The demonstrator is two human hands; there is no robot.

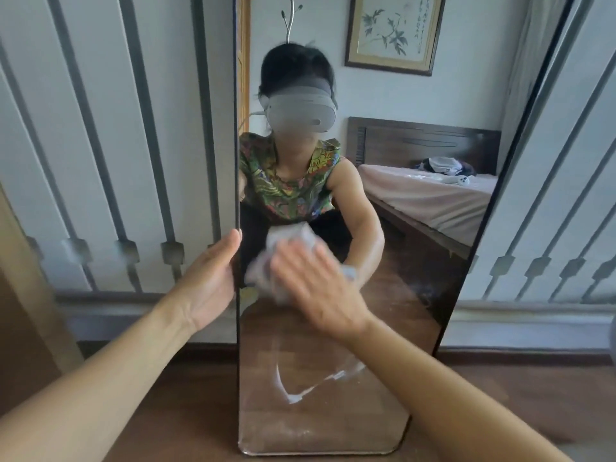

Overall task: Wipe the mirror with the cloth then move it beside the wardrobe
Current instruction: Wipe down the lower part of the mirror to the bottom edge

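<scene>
A tall, dark-framed mirror (410, 248) stands on the wooden floor, leaning back against the wall. My left hand (208, 278) grips its left edge at mid-height, thumb on the glass side. My right hand (320, 291) lies flat on a white cloth (266, 271), pressing it against the glass a little right of the left edge; the hand is motion-blurred. White smear marks (300, 385) and a dusty patch show on the lower glass. The glass reflects a crouching person, a bed and a framed picture.
A white wall with grey vertical panel strips (110, 161) runs behind the mirror, with a skirting board at the floor. A tan wooden piece of furniture (30, 295) stands at the far left. Wooden floor (186, 411) spreads on both sides of the mirror's foot.
</scene>
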